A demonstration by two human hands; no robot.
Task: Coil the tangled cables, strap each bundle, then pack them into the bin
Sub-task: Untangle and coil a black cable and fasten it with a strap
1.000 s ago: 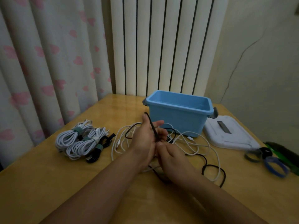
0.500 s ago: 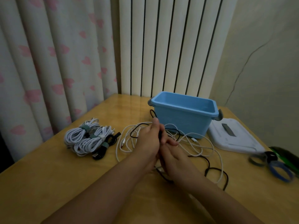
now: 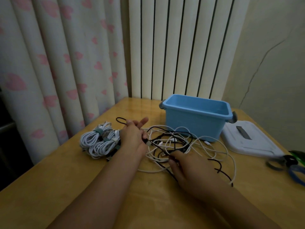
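Hands separate since the previous frames: left hand (image 3: pixel 134 135) shifts left, right hand (image 3: pixel 186 169) drops toward the wooden table (image 3: pixel 57 187). Left hand grips the thin black braided cable (image 3: pixel 175 131), fingers curled round it, index finger extended; a small loop sticks out past the knuckles. Right hand pinches the same cable low, near the tabletop. Loose white cables (image 3: pixel 206 146) lie tangled beneath. Strapped white cable bundles (image 3: pixel 97 142) sit just left. Open blue plastic bin (image 3: pixel 196 119) stands behind the tangle.
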